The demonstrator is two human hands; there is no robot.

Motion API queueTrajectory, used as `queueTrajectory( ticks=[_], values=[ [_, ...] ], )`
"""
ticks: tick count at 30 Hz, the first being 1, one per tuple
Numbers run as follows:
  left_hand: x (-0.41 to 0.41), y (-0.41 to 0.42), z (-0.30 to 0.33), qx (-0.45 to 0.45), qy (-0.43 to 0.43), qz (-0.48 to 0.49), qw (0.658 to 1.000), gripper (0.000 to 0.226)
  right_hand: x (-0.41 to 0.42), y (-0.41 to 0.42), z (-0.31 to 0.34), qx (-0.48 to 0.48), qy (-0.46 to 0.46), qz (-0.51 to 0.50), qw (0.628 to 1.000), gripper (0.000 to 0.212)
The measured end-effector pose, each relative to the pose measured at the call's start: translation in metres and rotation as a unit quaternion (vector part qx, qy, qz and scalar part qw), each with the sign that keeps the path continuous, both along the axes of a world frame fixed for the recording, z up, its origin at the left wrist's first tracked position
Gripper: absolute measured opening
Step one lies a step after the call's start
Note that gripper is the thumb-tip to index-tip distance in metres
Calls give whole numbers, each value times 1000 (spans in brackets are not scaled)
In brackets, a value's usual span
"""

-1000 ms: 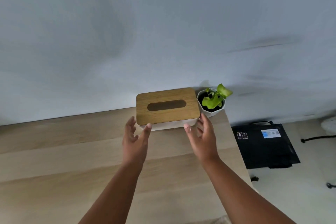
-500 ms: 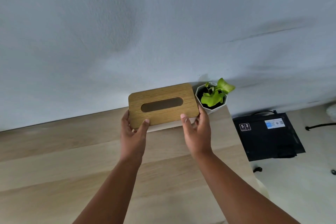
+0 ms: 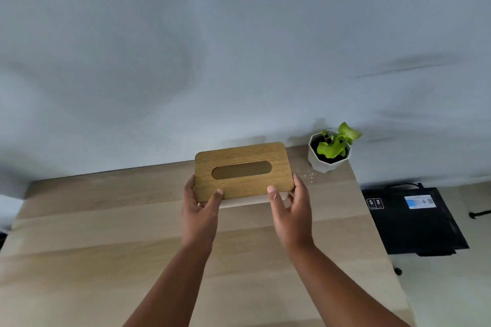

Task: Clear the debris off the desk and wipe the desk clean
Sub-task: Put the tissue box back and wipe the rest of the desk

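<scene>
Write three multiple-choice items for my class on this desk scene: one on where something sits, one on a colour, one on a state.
1. Where is the potted plant?
A. at the desk's far right corner, by the wall
B. on the floor
C. on the tissue box

2. What colour is the lid of the tissue box?
A. black
B. brown wood
C. blue

3. What is the state of the two hands?
A. both hang idle
B. only one touches the box
C. both hold the box, one at each end

Answers:
1 A, the white pot stands on the desk beside the wall, right of the box.
2 B, the slotted lid shows wood grain over a white base.
3 C, the left hand and right hand each have a thumb on the lid and fingers round an end.
</scene>
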State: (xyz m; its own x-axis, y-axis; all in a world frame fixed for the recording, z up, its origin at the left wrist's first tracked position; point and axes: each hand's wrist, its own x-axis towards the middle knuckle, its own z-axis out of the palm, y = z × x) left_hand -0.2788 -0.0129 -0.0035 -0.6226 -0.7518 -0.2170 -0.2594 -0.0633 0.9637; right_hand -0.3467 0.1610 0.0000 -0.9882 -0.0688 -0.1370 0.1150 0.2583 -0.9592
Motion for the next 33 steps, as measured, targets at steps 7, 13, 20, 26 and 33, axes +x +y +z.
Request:
queueTrajectory(
  ticks=[7,13,20,26,33],
  values=[
    [53,-37,3,19,-1,28,999,67,44,-35,8,16,8,38,999,60],
    [92,-80,4,30,-14,32,999,64,78,-78,13,32,9,49,998,60],
    [122,-142,5,24,-27,28,999,69,108,-139,10,40,-7,54,998,66],
    [135,-193,0,7,-38,33,999,67,123,-192,0,36,-25,46,998,69],
    [132,-242,-14,32,-30,22,999,72,121,-238,-10,45,-26,42,998,67]
  ],
)
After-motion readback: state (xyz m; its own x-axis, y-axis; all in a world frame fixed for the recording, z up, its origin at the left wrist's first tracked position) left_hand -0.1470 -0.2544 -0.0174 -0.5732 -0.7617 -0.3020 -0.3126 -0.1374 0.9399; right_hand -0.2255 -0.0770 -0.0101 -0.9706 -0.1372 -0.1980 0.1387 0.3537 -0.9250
